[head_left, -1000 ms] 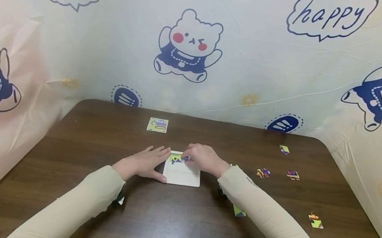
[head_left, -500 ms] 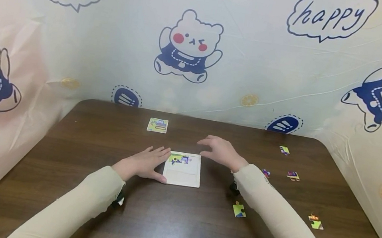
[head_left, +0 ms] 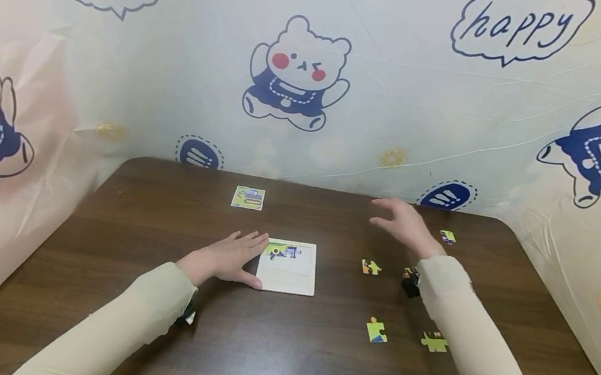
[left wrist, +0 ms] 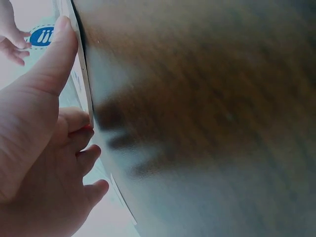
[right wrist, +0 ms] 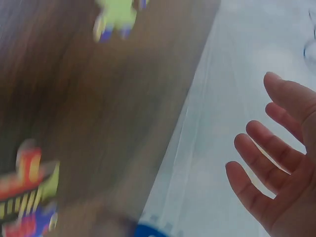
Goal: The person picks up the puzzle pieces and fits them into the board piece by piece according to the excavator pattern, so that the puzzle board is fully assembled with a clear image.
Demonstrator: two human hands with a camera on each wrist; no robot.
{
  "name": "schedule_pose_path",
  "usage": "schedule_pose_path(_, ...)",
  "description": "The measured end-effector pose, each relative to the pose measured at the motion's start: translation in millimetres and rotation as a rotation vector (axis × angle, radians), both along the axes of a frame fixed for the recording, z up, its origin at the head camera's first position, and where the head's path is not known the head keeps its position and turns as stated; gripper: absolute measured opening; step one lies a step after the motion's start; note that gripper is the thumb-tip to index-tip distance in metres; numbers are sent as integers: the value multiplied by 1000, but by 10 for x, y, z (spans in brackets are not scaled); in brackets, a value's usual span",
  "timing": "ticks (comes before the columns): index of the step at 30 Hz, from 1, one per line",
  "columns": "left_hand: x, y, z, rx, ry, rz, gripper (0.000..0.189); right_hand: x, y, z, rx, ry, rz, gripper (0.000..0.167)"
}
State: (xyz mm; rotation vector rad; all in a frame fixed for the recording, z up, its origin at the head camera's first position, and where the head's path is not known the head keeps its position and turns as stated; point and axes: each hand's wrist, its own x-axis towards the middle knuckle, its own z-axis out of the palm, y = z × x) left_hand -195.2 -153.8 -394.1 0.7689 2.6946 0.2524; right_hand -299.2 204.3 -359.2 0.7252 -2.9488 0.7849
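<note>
My left hand (head_left: 229,255) lies flat with spread fingers against the left edge of a white puzzle tray (head_left: 288,281). Joined puzzle pieces (head_left: 282,251) in green and purple sit in the tray's upper left corner. My right hand (head_left: 404,225) is raised over the back right of the table, fingers extended and holding nothing. To its right lies a small puzzle piece (head_left: 447,236) in yellow-green and purple. In the right wrist view the hand (right wrist: 276,163) has its fingers apart, with a blurred red and yellow puzzle piece (right wrist: 27,192) at lower left.
Loose puzzle pieces lie on the right of the brown table (head_left: 278,355): a green and orange one (head_left: 371,267), a green one (head_left: 377,330), and another green one (head_left: 434,342) beside the right sleeve. A square picture card (head_left: 248,198) lies behind the tray. A printed curtain hangs behind.
My right hand has let go of a purple piece in the tray, lifted away and moved right and back across the table. The left hand has stayed in place.
</note>
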Motion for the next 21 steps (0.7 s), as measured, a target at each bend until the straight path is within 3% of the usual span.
schedule_pose_path(10, 11, -5, 11, 1, -5, -2, 95, -149, 680, -81, -69, -19, -157, 47)
schedule_pose_path(21, 17, -4, 9, 3, -2, 0, 95, -105, 1228, -208, -8, -123, -334, 52)
